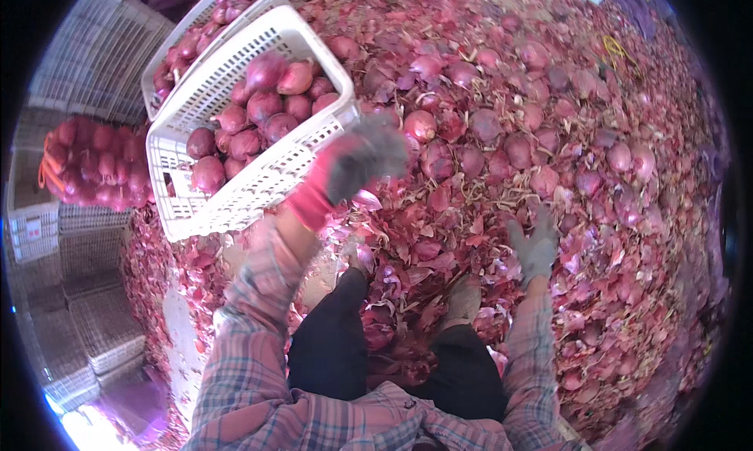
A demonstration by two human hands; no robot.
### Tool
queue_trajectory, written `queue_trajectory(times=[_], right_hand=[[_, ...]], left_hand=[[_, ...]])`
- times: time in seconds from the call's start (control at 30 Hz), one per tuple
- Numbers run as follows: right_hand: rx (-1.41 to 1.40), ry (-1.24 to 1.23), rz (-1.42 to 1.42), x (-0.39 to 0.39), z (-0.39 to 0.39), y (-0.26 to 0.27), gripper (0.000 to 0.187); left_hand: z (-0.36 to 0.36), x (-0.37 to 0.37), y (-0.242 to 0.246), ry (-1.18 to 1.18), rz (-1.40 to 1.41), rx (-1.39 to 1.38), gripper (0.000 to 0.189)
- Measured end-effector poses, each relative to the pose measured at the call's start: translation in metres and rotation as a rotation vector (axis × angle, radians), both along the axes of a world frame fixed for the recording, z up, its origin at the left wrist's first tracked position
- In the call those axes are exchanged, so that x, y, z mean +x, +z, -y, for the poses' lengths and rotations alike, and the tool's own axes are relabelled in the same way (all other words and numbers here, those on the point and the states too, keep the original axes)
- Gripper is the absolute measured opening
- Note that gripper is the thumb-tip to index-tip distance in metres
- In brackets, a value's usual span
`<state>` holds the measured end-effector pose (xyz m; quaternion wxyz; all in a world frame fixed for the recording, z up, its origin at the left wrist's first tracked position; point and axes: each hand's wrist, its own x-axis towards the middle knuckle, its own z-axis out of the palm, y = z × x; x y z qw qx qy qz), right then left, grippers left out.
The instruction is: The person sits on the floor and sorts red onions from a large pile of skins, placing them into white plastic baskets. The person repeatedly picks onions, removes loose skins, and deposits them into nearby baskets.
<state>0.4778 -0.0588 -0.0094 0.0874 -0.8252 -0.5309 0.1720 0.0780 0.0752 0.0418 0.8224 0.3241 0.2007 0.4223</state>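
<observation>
My left hand (359, 163), in a red and dark grey glove, is blurred beside the near right wall of a white plastic crate (247, 201); whether it holds anything cannot be told. Red onions (265, 107) fill part of this crate, and one at the top looks blurred. My right hand (534, 248), in a grey glove, is over the heap of loose onion skins (488, 215) with its fingers spread and nothing seen in it. Several red onions (517, 151) lie on the skins beyond the right hand.
A second white crate (154, 80) of onions stands behind the first. A mesh sack of onions (97, 163) is at the left, by stacked crates (97, 310). Yellow twine (616, 50) lies at the upper right. My feet stand among the skins.
</observation>
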Motion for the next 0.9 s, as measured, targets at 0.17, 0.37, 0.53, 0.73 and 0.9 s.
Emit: queue_trajectory(times=[0.17, 0.37, 0.53, 0.73, 0.9], right_hand=[[-0.105, 0.132, 0.39, 0.051, 0.042, -0.046, 0.08], [-0.162, 0.066, 0.209, -0.005, 0.076, -0.09, 0.077], [-0.428, -0.005, 0.098, 0.018, 0.006, -0.077, 0.061], [-0.048, -0.336, -1.096, 0.031, -0.011, -0.03, 0.042], [0.141, -0.372, -1.252, -0.02, 0.015, 0.004, 0.04]], left_hand=[[0.078, 0.076, -0.044, -0.271, -0.321, -0.252, 0.064], [0.111, 0.115, -0.076, -0.533, -0.832, -0.01, 0.059], [0.114, 0.118, -0.081, -0.57, -0.836, 0.086, 0.059], [0.098, 0.146, -0.062, -0.479, -0.83, -0.076, 0.066], [0.092, 0.177, -0.069, -0.234, -0.48, -0.112, 0.077]])
